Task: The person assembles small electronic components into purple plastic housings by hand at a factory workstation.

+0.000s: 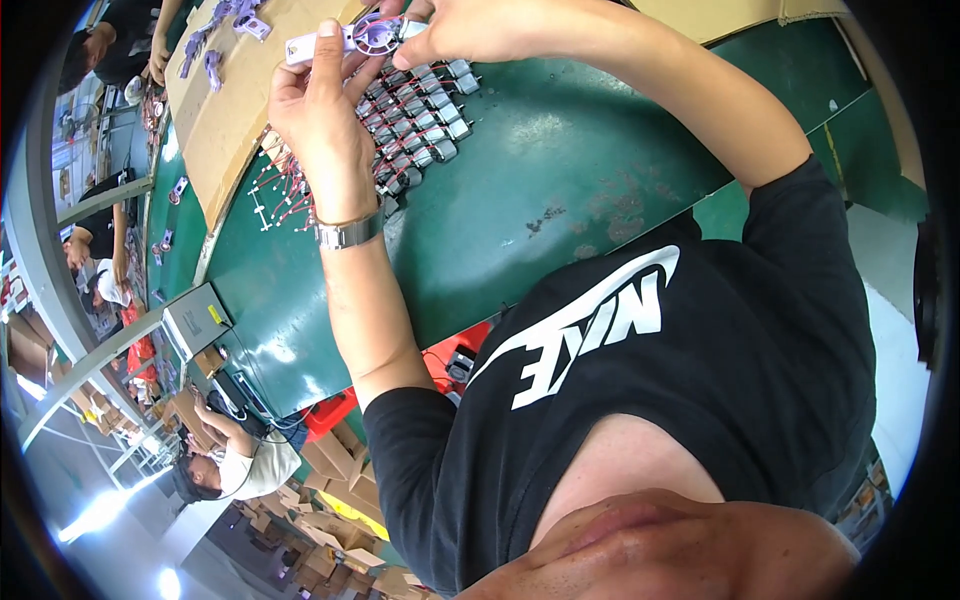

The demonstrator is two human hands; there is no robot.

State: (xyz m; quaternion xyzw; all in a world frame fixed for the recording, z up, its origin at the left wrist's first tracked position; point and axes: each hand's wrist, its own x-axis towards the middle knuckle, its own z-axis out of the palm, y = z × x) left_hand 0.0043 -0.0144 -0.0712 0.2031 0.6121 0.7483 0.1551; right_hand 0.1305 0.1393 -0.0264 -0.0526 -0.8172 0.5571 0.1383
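At the top of the view, my left hand grips a small lavender and white handheld-fan housing, thumb along its pale handle. A round, spoked opening shows in the housing. My right hand closes on the other end of the same housing. Beside its fingertips is a small silvery part that looks like a motor; the fingers partly hide it. Just below both hands, rows of small silver motors with red wires lie on the green tabletop.
A cardboard sheet at the upper left bears several loose purple plastic parts. More cardboard lies at the upper right. A grey box stands at the table's left end. Co-workers sit beyond a metal frame on the left.
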